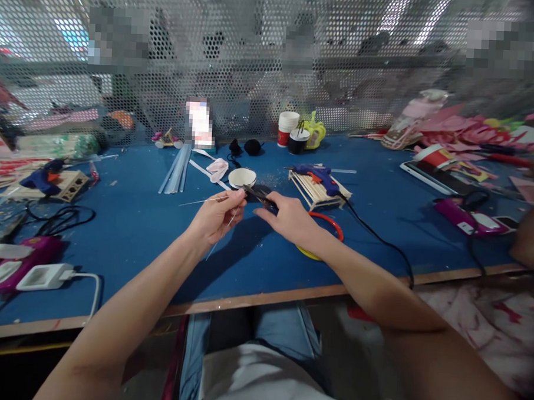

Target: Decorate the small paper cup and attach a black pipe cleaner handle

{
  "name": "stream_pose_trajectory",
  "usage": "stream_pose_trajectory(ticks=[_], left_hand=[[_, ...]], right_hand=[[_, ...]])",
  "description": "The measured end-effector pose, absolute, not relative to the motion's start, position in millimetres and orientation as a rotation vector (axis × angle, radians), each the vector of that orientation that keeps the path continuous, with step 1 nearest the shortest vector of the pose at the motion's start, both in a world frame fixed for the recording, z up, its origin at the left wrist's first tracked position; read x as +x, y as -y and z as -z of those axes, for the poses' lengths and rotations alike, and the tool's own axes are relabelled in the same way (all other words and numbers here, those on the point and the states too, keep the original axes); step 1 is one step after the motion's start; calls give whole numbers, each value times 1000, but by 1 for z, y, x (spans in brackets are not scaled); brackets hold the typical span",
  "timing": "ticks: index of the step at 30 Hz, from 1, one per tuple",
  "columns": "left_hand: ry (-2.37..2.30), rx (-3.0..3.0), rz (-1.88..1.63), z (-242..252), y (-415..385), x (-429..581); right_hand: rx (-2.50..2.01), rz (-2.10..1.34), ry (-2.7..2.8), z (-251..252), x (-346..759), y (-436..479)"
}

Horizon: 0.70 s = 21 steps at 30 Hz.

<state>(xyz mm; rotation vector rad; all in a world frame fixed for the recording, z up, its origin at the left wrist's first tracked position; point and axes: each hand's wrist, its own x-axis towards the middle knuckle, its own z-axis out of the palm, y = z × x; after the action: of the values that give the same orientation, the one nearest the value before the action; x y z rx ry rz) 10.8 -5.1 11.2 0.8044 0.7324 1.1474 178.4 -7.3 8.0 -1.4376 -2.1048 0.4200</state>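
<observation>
- Blue worktable (132, 235) before a perforated metal screen (156, 101)
- Left hand (216, 216) pinches thin wires (196, 203) above the table, near the white cup (242, 177)
- Right hand (289, 216) grips dark pliers (262, 197), tips at the left fingertips
- Probably cutting or bending wire; the next move calls for a steady pinch
- No writing legible; upright screen (198, 123) pixelated

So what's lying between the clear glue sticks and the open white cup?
In the head view, a loose bundle of pale ribbon lies between the clear glue sticks and the open white cup, which stands just beyond the left hand.
</observation>
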Motion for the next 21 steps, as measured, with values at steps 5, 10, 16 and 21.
stream_pose_trajectory(ticks=[5,10,16,21], left_hand=[[-786,886,-1257,-8,6,12],[-802,897,-1267,-8,4,14],[-881,1041,-1232,-6,6,12],[-1143,1882,-1449,-6,11,1]], right_hand=[[-1348,-580,2118,-11,180,11],[-1322,-610,2149,-10,179,11],[-1336,-578,2109,-9,183,7],[-1386,-647,2056,-16,191,0]])
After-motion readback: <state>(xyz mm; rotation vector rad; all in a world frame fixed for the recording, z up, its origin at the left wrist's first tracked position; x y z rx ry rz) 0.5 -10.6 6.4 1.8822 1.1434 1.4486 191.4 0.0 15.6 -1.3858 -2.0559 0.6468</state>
